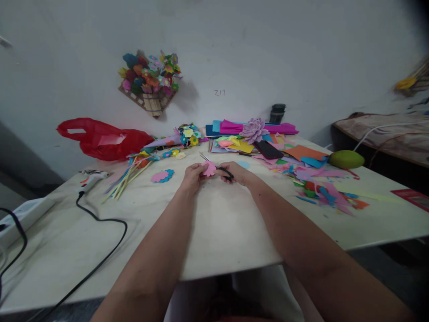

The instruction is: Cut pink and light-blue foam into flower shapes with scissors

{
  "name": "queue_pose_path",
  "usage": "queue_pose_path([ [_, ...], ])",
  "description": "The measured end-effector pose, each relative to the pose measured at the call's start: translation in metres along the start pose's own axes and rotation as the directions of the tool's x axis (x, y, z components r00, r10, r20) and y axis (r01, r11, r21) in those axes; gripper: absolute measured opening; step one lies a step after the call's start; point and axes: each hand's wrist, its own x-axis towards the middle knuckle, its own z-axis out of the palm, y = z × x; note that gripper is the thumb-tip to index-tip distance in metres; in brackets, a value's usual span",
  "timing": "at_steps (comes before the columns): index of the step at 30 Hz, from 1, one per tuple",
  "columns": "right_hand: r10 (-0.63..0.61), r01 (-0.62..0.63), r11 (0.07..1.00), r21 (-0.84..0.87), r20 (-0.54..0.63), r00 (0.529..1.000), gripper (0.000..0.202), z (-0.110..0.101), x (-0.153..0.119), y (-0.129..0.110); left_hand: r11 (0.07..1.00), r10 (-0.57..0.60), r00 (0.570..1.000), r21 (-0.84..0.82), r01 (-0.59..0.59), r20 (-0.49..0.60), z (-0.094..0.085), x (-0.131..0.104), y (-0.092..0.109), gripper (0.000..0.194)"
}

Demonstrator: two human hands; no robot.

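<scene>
head view: pink foam flower (209, 168) pinched between hands.

both forearms are bare to the near edge of the view, no sleeves showing; the left hand (191, 175) and right hand (238, 173) carry no rings, watch or gloves; pale fabric covers the lap
</scene>
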Motion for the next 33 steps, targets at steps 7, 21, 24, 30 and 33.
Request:
queue_pose_path([
  [7, 0.005, -0.005, 1.000, -0.011, -0.004, 1.000, 0.032, -0.0006, 0.0011, 0.0009, 1.000, 0.003, 1.000, 0.015, -0.003, -0.018, 0.0007, -0.0003, 0.0008, 0.030],
  [21, 0.017, -0.017, 1.000, -0.005, -0.016, 1.000, 0.032, -0.0011, 0.0000, -0.0029, 0.999, 0.046, 0.999, 0.002, -0.046, -0.016, -0.0006, 0.0008, -0.0011, 0.041],
  [24, 0.007, -0.007, 1.000, -0.002, -0.011, 1.000, 0.033, -0.0010, -0.0001, -0.0035, 0.999, 0.051, 0.999, 0.011, -0.051, -0.018, -0.0009, 0.0014, -0.0015, 0.041],
  [30, -0.017, 0.017, 1.000, 0.012, -0.011, 1.000, 0.034, -0.0008, -0.0012, -0.0042, 0.999, 0.040, 0.998, 0.018, -0.040, -0.040, 0.0005, 0.0002, -0.0002, 0.036],
  [33, -0.026, 0.026, 1.000, 0.002, -0.015, 1.000, 0.035, -0.0005, -0.0009, -0.0041, 0.999, 0.038, 0.998, 0.029, -0.036, -0.051, 0.0010, -0.0005, 0.0005, 0.035],
])
